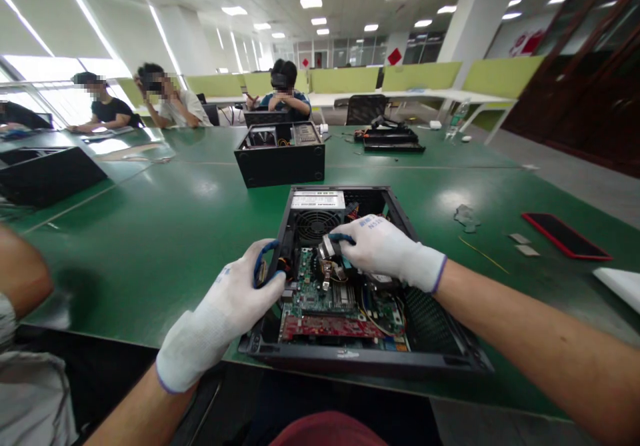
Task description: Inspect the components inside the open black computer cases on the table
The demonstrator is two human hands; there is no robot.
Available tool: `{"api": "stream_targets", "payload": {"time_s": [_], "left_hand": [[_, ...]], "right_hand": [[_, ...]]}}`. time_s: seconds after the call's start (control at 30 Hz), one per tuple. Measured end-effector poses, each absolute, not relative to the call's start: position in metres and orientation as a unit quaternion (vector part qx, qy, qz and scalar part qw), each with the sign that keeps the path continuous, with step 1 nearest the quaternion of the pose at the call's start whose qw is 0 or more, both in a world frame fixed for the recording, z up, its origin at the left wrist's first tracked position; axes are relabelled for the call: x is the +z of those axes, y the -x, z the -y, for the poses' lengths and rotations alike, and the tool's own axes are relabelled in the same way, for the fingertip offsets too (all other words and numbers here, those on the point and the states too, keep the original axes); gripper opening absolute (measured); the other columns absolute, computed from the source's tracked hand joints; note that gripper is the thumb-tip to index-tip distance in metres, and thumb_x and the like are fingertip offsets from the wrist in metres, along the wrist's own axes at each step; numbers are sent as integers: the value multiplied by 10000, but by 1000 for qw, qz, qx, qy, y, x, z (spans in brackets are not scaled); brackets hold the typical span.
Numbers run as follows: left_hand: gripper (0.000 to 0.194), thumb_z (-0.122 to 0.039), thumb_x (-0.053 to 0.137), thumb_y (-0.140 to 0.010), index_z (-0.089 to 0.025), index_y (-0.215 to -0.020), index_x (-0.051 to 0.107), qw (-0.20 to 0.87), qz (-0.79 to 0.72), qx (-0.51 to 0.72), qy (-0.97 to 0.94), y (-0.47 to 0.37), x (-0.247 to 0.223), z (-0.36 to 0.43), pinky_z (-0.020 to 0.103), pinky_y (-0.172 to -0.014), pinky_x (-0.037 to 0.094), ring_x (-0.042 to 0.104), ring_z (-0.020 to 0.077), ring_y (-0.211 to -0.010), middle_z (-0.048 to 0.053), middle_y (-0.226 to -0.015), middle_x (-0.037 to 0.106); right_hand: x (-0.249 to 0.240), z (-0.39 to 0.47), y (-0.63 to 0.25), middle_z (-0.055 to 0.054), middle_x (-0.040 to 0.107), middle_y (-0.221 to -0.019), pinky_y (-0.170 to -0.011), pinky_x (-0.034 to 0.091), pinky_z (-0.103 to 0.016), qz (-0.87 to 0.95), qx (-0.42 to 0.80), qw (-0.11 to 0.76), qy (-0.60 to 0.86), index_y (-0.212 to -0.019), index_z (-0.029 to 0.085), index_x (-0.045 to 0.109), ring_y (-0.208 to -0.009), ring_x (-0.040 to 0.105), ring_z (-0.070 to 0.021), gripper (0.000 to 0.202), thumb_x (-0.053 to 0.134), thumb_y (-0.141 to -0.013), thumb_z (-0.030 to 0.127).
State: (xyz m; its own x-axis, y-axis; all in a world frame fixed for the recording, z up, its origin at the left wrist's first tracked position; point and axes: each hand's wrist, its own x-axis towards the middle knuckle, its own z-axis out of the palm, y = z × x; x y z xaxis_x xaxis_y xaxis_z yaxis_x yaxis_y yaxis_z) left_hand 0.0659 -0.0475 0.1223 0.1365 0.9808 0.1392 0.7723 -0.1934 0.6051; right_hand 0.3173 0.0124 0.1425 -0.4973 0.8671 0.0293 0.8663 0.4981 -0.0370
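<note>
An open black computer case lies on the green table in front of me. Inside it are a power supply with a fan at the far end, a green motherboard and a red card near the front edge. My left hand, in a white glove, is at the case's left wall, its fingers and thumb curved apart around the rim. My gloved right hand reaches over the motherboard from the right, its fingers closed on a silvery metal part above the board.
A second black case stands farther back, with dark parts to its right. A red-edged black panel lies at right. Another case is at left. Several people sit around; one's arm is close on my left.
</note>
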Motion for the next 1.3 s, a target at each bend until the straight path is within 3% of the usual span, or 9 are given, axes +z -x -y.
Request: {"api": "stream_targets", "payload": {"time_s": [0.1,0.2,0.27,0.37,0.6,0.7,0.83,1.1,1.3], "left_hand": [[489,-370,577,-847,-257,-1322,551,197,-606,258,-726,-67,123,49,346,-893,535,691,252,-1041,25,-1155,722],[493,-375,572,-850,-253,-1327,549,194,-606,259,-727,-67,123,49,350,-898,533,694,253,-1037,29,-1154,723],[493,-389,573,-850,-252,-1323,552,197,-607,262,-724,-67,122,49,355,-909,529,696,252,-1035,28,-1141,728],[500,-403,576,-849,-248,-1324,548,208,-611,268,-716,-67,121,48,357,-913,526,697,251,-1030,26,-1120,734],[481,-381,577,-854,-261,-1319,546,205,-602,272,-722,-66,119,48,343,-906,519,693,241,-1033,15,-1132,727],[472,-388,582,-857,-270,-1312,545,210,-602,275,-720,-65,118,48,345,-916,516,690,239,-1047,9,-1132,724],[478,-379,587,-855,-269,-1318,544,216,-605,277,-715,-66,118,48,357,-938,509,683,240,-1060,13,-1148,718],[486,-368,584,-851,-264,-1324,544,223,-607,281,-709,-67,117,48,356,-922,517,688,243,-1041,19,-1137,723],[470,-381,575,-855,-272,-1311,548,223,-602,287,-711,-67,116,49,348,-906,519,694,237,-1021,7,-1111,731]], "right_hand": [[150,-10,-312,-103,742,-1000,-775,468,-344,859,-57,19,509,-1066,218,723,-940,682,-253,359,406,-951,341],[154,-6,-302,-152,701,-1055,-772,467,-389,868,-115,15,483,-986,192,699,-986,643,-308,415,461,-924,526],[153,-5,-298,-151,694,-1036,-778,468,-414,871,-126,-3,475,-989,186,677,-974,635,-327,459,564,-846,607],[151,-7,-298,-136,694,-996,-782,465,-421,871,-128,-27,474,-1073,178,646,-938,641,-318,478,649,-793,566],[147,5,-297,-181,663,-1043,-783,448,-431,873,-137,-66,464,-1018,170,673,-986,607,-341,436,513,-880,552],[145,5,-293,-175,665,-1032,-813,460,-446,871,-130,-81,466,-1068,152,644,-984,606,-350,631,656,-728,683],[142,-1,-292,-171,655,-1063,-825,469,-458,867,-131,-100,471,-1170,150,609,-996,602,-359,796,764,-590,672],[141,0,-299,-182,623,-1056,-734,484,-441,862,-109,-94,486,-1128,175,618,-938,592,-367,698,691,-603,629],[161,9,-316,-193,605,-1082,-766,458,-433,829,-145,-52,537,-1146,167,600,-952,563,-351,633,638,-680,593]]}}
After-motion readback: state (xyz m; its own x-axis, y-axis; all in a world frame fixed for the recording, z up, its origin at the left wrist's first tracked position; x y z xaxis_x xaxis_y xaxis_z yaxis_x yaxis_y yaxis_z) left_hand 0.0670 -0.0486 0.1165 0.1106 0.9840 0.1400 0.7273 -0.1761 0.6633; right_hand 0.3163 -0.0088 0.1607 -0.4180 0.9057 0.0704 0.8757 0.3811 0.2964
